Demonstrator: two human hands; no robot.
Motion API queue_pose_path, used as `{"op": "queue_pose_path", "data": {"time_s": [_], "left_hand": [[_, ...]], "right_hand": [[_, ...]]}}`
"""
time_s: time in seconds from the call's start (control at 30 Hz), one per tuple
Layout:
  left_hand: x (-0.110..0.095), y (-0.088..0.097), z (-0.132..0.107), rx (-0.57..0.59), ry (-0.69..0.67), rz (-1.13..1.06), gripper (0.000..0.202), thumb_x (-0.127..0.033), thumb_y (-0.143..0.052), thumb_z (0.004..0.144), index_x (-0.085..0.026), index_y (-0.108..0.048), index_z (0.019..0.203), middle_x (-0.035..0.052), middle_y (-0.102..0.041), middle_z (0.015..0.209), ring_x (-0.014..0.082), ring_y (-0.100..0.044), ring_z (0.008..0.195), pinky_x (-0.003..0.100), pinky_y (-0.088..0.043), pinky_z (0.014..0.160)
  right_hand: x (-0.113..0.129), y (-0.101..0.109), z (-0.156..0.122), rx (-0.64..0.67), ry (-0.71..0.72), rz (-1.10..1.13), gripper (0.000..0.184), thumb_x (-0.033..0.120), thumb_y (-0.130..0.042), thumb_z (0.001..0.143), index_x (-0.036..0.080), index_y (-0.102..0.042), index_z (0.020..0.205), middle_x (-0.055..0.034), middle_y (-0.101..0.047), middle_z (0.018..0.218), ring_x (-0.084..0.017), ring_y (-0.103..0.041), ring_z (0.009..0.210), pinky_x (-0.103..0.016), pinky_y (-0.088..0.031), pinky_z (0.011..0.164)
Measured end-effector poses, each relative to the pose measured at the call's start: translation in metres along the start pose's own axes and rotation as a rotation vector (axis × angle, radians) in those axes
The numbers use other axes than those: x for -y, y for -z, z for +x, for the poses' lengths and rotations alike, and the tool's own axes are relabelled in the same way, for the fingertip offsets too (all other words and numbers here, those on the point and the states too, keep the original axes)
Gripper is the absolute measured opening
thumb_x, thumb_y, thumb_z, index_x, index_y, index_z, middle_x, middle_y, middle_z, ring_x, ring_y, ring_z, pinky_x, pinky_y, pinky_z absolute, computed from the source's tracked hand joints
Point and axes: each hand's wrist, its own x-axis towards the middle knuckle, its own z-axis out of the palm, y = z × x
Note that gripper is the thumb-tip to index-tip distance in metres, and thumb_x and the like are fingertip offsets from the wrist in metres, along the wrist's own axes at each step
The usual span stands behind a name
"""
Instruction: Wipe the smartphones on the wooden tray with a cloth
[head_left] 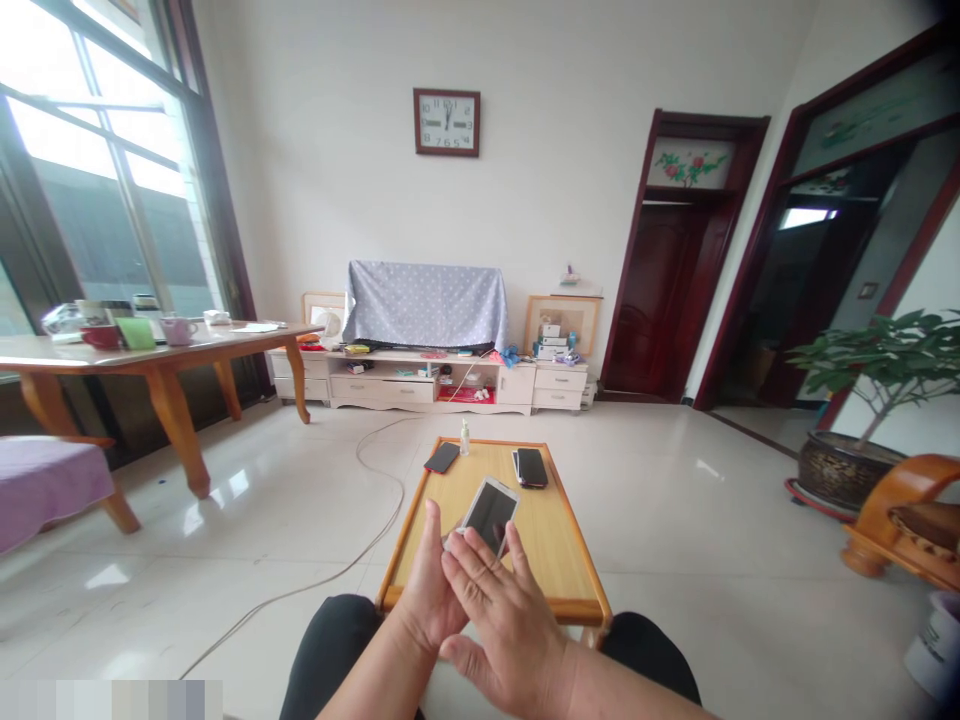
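The right hand [514, 620] lies open across the left hand [433, 598], its fingers straight and gripping nothing visible; the left thumb stands clear, but whether its hidden fingers grip is impossible to tell. The white phone [491, 510] is over the table [551, 545], partly behind the right fingers, so light, flat pressure would suit best.

A low rectangular table of pale yellow wood [559, 560] with an orange-brown rim stands on the glossy pale floor [690, 500]. Toward its far edge sit a black red-edged phone [442, 458], an upright clear bottle with a pale top [464, 440], and a black phone [533, 467] overlapping a white-edged phone [516, 467]. Whether the white-framed, dark-screened phone [490, 513] touches it is unclear.
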Motion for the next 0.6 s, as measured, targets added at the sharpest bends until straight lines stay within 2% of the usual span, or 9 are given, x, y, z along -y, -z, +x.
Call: {"op": "queue_pose_path", "data": {"time_s": [0.1, 0.2, 0.27, 0.33, 0.4, 0.47, 0.53, 0.6], "left_hand": [[0.000, -0.005, -0.001, 0.028, -0.025, 0.021, 0.069, -0.066, -0.051, 0.088, -0.013, -0.056, 0.132, 0.0160, -0.070, 0.116, 0.0312, -0.065, 0.112, 0.043, -0.048, 0.099], [0.001, -0.012, -0.001, 0.007, -0.070, 0.030, 0.056, -0.054, -0.055, 0.091, -0.017, -0.056, 0.133, 0.0131, -0.071, 0.116, 0.0277, -0.067, 0.109, 0.039, -0.051, 0.096], [-0.001, -0.013, 0.000, -0.013, -0.086, 0.018, 0.050, -0.048, -0.057, 0.092, -0.017, -0.057, 0.131, 0.0124, -0.071, 0.115, 0.0264, -0.067, 0.108, 0.037, -0.051, 0.095], [-0.003, -0.010, 0.001, -0.041, -0.076, 0.005, 0.049, -0.047, -0.059, 0.091, -0.015, -0.060, 0.127, 0.0128, -0.072, 0.113, 0.0265, -0.068, 0.107, 0.037, -0.052, 0.095], [-0.005, -0.006, 0.002, -0.113, -0.062, 0.004, 0.045, -0.046, -0.062, 0.089, -0.012, -0.063, 0.119, 0.0131, -0.073, 0.107, 0.0270, -0.069, 0.104, 0.038, -0.052, 0.094], [-0.005, -0.001, 0.004, -0.188, -0.064, 0.011, 0.039, -0.041, -0.066, 0.087, -0.011, -0.065, 0.111, 0.0121, -0.074, 0.100, 0.0255, -0.070, 0.099, 0.036, -0.053, 0.093], [-0.005, 0.000, 0.006, -0.218, -0.106, 0.022, 0.034, -0.034, -0.067, 0.087, -0.012, -0.065, 0.112, 0.0107, -0.074, 0.099, 0.0230, -0.071, 0.095, 0.034, -0.053, 0.092], [-0.004, -0.001, 0.008, -0.216, -0.154, 0.039, 0.035, -0.030, -0.068, 0.086, -0.013, -0.064, 0.117, 0.0099, -0.074, 0.101, 0.0217, -0.072, 0.091, 0.033, -0.054, 0.088]], "right_hand": [[-0.027, 0.005, 0.010, -0.051, -0.121, -0.033, 0.071, 0.050, -0.045, 0.099, 0.016, -0.021, 0.156, -0.0111, -0.028, 0.158, -0.031, -0.022, 0.148, -0.064, 0.003, 0.119], [-0.053, 0.011, 0.019, -0.116, -0.254, -0.061, 0.069, 0.046, -0.044, 0.100, 0.017, -0.020, 0.157, -0.0137, -0.027, 0.159, -0.034, -0.022, 0.148, -0.068, -0.002, 0.118], [-0.051, 0.012, 0.017, -0.116, -0.240, -0.051, 0.071, 0.047, -0.046, 0.099, 0.016, -0.020, 0.157, -0.0149, -0.027, 0.159, -0.034, -0.022, 0.148, -0.068, -0.002, 0.118], [-0.034, 0.009, 0.007, -0.088, -0.155, -0.019, 0.073, 0.050, -0.048, 0.097, 0.015, -0.022, 0.156, -0.0146, -0.029, 0.158, -0.034, -0.024, 0.147, -0.066, 0.000, 0.118], [-0.014, 0.007, -0.004, -0.066, -0.066, 0.016, 0.074, 0.052, -0.051, 0.095, 0.015, -0.026, 0.155, -0.0138, -0.033, 0.156, -0.033, -0.028, 0.146, -0.064, 0.001, 0.119], [-0.005, 0.007, -0.011, -0.067, -0.021, 0.035, 0.072, 0.051, -0.052, 0.095, 0.015, -0.030, 0.153, -0.0129, -0.039, 0.153, -0.032, -0.033, 0.144, -0.063, 0.002, 0.120], [-0.011, 0.010, -0.010, -0.094, -0.031, 0.032, 0.065, 0.043, -0.052, 0.097, 0.016, -0.032, 0.153, -0.0121, -0.041, 0.152, -0.032, -0.035, 0.143, -0.066, 0.003, 0.119], [-0.028, 0.014, -0.003, -0.153, -0.106, 0.026, 0.058, 0.031, -0.050, 0.098, 0.019, -0.034, 0.152, -0.0109, -0.043, 0.152, -0.031, -0.037, 0.142, -0.068, 0.000, 0.118]]}}
